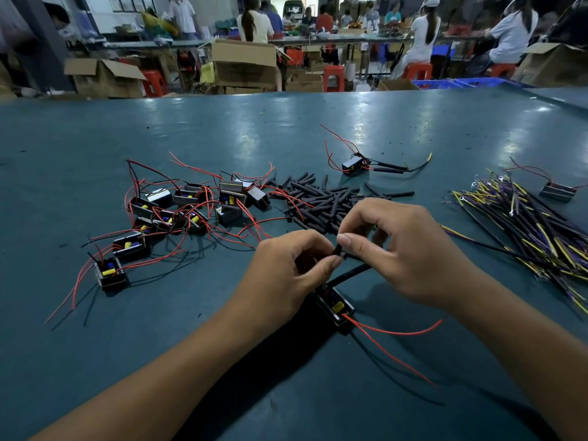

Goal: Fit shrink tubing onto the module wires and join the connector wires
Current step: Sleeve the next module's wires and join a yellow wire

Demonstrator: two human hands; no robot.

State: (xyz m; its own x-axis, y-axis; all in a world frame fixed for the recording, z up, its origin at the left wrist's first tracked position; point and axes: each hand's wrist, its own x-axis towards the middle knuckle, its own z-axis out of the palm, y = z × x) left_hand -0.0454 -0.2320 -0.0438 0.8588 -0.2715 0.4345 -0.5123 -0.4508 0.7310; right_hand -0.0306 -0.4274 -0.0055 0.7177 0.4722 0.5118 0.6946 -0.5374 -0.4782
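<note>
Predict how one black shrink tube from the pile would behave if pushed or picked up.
A tube from the pile of shrink tubes would probably roll: each looks round. Short, thin pieces likely weigh little. Several lie slightly bent, suggesting some flex.

One camera rides on my head, looking forward and down. It sits close over my hands, the table stretching far ahead.

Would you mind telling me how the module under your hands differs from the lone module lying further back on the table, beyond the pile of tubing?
1. The near module lies right below both hands; the far module lies alone, untouched.
2. The far module has two black sleeved leads joined to a yellow-tipped cable; the near module's black lead is pinched between the left hand and right hand.
3. The near module's open top shows a yellow part; the far one shows none.

Both are small black boxes trailing thin red wires.
</note>
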